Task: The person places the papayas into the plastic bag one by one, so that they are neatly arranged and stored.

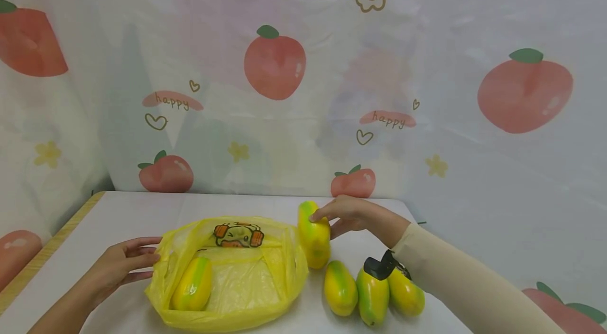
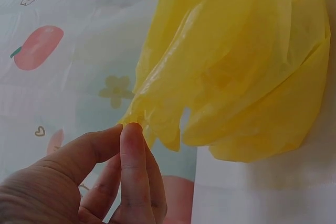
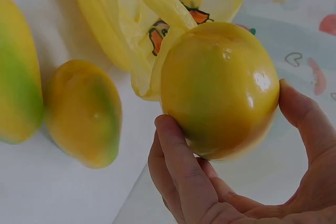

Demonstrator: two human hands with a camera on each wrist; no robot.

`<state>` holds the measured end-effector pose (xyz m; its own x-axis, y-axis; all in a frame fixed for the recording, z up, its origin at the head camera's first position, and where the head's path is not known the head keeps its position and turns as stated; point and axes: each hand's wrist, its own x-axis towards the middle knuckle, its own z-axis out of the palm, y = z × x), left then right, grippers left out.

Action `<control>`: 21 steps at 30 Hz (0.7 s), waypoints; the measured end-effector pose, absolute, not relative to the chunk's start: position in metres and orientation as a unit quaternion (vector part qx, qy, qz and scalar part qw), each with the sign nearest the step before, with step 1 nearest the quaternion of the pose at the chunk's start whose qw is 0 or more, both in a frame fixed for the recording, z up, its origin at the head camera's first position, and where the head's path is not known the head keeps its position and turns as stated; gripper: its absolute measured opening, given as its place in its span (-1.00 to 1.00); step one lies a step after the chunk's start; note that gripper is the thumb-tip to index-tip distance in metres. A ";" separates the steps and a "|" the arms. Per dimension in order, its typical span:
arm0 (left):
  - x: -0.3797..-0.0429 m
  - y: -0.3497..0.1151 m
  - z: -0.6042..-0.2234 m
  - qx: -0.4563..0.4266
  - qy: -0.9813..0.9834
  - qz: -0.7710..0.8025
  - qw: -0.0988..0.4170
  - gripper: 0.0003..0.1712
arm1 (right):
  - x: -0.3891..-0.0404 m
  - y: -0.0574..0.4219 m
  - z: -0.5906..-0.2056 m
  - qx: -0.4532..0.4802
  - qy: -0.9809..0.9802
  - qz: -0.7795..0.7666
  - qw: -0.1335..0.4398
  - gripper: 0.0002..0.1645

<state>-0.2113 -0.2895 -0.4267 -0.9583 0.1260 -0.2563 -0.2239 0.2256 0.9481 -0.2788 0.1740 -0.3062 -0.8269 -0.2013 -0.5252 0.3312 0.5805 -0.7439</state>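
Note:
A yellow plastic bag [image 1: 246,284] with a cartoon face lies with its mouth spread wide on the table. My left hand [image 1: 118,271] is at its left side; in the left wrist view the thumb and fingertips [image 2: 134,135] pinch the edge of the bag [image 2: 226,66]. One yellow-green papaya [image 1: 193,285] lies inside, on the left. To the right of the bag, my right hand [image 1: 348,213] grips another papaya [image 1: 314,244], held upright beside the rim. The right wrist view shows thumb and fingers on opposite sides of this papaya [image 3: 220,87].
Three more papayas [image 1: 340,289] lie in a row on the white table [image 1: 142,207], right of the bag and below the right forearm. A black strap [image 1: 379,266] at the right wrist overlaps them in the head view. A printed fruit cloth [image 1: 303,134] hangs behind the table.

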 end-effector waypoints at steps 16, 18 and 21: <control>-0.214 -0.286 -0.424 -0.021 0.763 0.630 0.142 -0.23 | -0.283 0.154 -0.293 0.022 0.822 -0.468 0.324 -0.32; -0.214 -0.286 -0.423 -0.016 0.766 0.627 0.142 -0.23 | -0.282 0.150 -0.295 0.022 0.819 -0.471 0.326 -0.33; -0.213 -0.287 -0.422 -0.014 0.765 0.627 0.144 -0.23 | -0.282 0.142 -0.298 0.020 0.817 -0.476 0.326 -0.36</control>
